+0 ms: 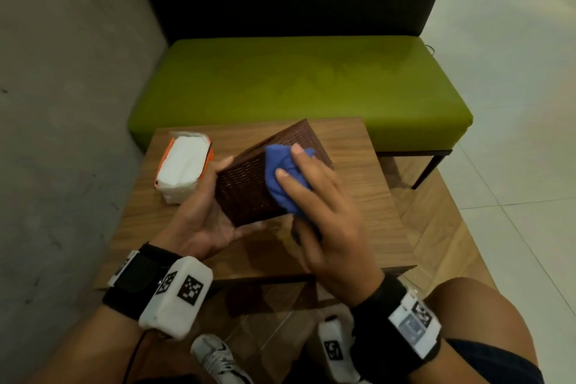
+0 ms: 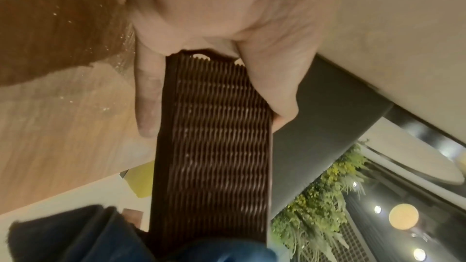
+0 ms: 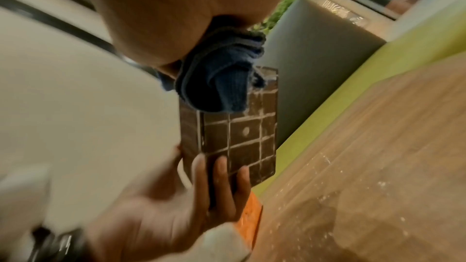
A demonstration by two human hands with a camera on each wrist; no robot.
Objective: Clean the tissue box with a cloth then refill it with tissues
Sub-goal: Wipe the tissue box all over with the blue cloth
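We've got the tissue box [image 1: 249,187] mid-frame, tilted above the worktop [image 1: 358,196], long axis running lower left to upper right. Left hand [image 1: 199,221] clamps its near end; right hand [image 1: 324,212] presses blue cloth [image 1: 286,178] w/ fingers [image 1: 297,153] spread. Tissue pack [image 1: 182,168] sits left, nearer left hand.

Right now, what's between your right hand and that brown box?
A bunched blue cloth: the right hand presses it flat against the tissue box. The head view shows it best.
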